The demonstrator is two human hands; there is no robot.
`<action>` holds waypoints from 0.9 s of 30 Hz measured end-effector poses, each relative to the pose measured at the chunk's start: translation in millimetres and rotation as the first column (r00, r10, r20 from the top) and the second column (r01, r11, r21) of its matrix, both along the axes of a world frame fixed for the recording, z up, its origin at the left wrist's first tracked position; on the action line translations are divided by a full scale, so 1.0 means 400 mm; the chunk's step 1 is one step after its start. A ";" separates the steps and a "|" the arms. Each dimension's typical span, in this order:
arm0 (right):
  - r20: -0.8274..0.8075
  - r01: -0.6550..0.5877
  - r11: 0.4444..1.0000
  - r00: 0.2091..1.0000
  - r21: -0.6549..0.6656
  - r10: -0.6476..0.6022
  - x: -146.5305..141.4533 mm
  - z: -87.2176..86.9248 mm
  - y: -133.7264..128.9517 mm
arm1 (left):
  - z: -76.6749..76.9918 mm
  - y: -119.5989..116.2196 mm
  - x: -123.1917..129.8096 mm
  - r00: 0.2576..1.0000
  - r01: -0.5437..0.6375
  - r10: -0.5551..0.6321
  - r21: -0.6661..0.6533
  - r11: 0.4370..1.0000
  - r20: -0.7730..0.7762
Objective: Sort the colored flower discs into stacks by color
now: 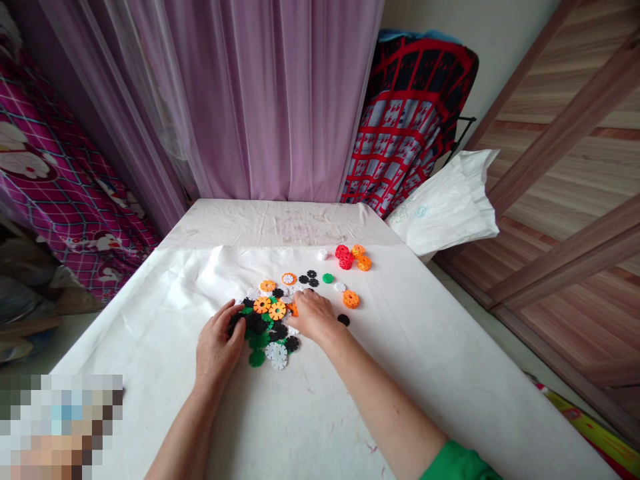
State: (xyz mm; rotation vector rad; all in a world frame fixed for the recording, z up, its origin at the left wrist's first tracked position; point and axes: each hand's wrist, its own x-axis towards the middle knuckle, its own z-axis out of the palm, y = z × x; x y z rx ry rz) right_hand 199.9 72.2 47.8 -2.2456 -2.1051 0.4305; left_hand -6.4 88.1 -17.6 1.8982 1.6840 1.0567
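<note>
A loose pile of notched plastic discs, snowflake building pieces, lies mid-table; orange discs (277,309), black discs (257,324), green discs (259,341) and white discs (277,355) overlap in it. At the pile's left edge is my left hand (217,343), its thumb and fingers curved around black discs. My right hand (314,315) reaches into the right side of the pile with bent fingers pointing down. Its fingertips are hidden among white and orange pieces, so what it grips cannot be made out.
Right of the pile sit stacked red discs (344,257), an orange stack (351,299), a green disc (327,278) and a single black disc (343,320). A white bag (447,203) leans at the table's right edge. Purple curtains (280,100) hang behind the white-covered table (295,420).
</note>
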 end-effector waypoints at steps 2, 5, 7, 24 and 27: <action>-0.014 0.013 0.999 1.000 0.033 -0.013 0.001 -0.006 -0.002 | -0.001 0.001 0.000 1.000 -0.006 0.006 0.000 1.000 0.003; -0.172 0.045 0.994 0.985 0.101 -0.027 0.022 -0.036 -0.014 | -0.003 0.001 0.001 1.000 -0.013 0.013 0.009 1.000 0.001; -0.375 0.101 0.988 0.926 0.118 -0.050 0.055 -0.065 -0.025 | -0.003 0.000 0.001 1.000 -0.012 0.013 0.011 1.000 -0.008; -0.917 0.717 0.678 0.147 -0.160 -0.371 0.368 -0.091 -0.052 | 0.006 0.003 -0.010 0.998 -0.017 0.018 0.015 1.000 -0.064; -0.906 0.701 0.696 0.182 -0.154 -0.383 0.361 -0.098 -0.047 | 0.008 0.002 -0.008 0.998 -0.022 0.023 0.018 1.000 -0.058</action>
